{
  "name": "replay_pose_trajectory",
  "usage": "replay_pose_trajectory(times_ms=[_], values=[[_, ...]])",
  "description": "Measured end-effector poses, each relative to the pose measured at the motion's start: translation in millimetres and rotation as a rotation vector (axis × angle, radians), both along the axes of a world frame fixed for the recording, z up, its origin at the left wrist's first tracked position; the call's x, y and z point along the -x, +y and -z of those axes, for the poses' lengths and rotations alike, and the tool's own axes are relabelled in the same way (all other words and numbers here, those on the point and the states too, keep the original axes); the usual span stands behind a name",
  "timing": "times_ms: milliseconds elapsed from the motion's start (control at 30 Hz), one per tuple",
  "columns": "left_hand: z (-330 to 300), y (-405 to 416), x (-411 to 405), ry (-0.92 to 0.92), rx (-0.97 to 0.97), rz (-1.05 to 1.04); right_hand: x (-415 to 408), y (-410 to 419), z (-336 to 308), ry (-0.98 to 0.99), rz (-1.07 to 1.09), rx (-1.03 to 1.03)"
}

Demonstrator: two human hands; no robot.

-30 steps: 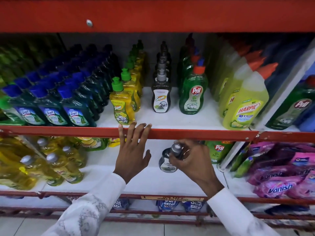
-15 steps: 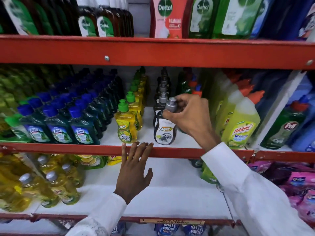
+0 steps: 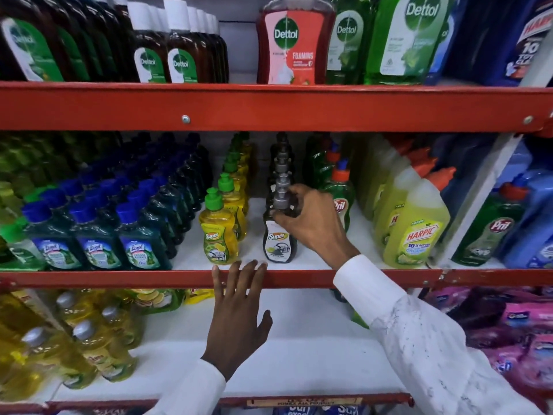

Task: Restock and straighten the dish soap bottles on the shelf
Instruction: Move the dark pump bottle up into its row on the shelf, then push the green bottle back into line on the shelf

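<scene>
A black Super dish soap bottle (image 3: 279, 244) with a grey cap stands upright at the front of its row on the middle shelf (image 3: 299, 278). My right hand (image 3: 311, 220) grips its neck and shoulder just under the cap. Behind it runs a line of the same black bottles (image 3: 282, 163). To its left stands a row of yellow Super bottles (image 3: 220, 238) with green caps. My left hand (image 3: 239, 319) is spread flat, fingertips resting on the red front rail of the middle shelf, holding nothing.
Blue-capped Lizol bottles (image 3: 95, 244) fill the shelf's left. Green Pril bottles (image 3: 341, 202) and yellow Harpic bottles (image 3: 416, 232) stand right of my hand. Dettol bottles (image 3: 294, 40) line the top shelf. Yellow bottles (image 3: 89, 348) and pink Vanish pouches (image 3: 514, 330) lie on the lower shelf.
My right hand lifted the black bottle from the lower shelf and set it down at the front of the black row. The view tilted upward. My left hand stayed on the rail.
</scene>
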State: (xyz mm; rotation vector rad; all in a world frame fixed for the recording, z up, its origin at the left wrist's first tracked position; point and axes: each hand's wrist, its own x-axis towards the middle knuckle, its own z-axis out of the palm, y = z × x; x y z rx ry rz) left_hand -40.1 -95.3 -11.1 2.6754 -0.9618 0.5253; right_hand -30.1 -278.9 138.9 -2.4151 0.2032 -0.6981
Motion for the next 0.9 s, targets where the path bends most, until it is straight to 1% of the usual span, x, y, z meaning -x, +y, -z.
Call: replay_pose_trajectory(times_ms=[100, 200, 267, 367, 500, 633, 767, 900], values=[[-4, -14, 6, -0.011, -0.016, -0.021, 28, -4, 11, -0.074, 0.106, 0.193], [-3, -41, 17, -0.045, -0.017, 0.07, 69, -18, 28, -0.192, 0.262, 0.35], [-2, -62, 21, -0.067, -0.03, 0.138, 92, -38, 43, -0.201, 0.353, 0.393], [1, -91, 23, -0.075, -0.019, 0.212, 121, -75, 60, -0.199, 0.497, 0.402], [3, -120, 27, -0.091, -0.028, 0.237, 154, -133, 73, -0.28, 0.662, 0.329], [7, -125, 31, -0.128, -0.031, 0.221, 164, -184, 84, -0.341, 0.761, 0.149], [6, -124, 33, -0.143, -0.035, 0.214, 151, -225, 95, -0.278, 0.798, -0.072], [3, -121, 33, -0.119, -0.052, 0.206, 135, -248, 95, -0.202, 0.834, -0.152]])
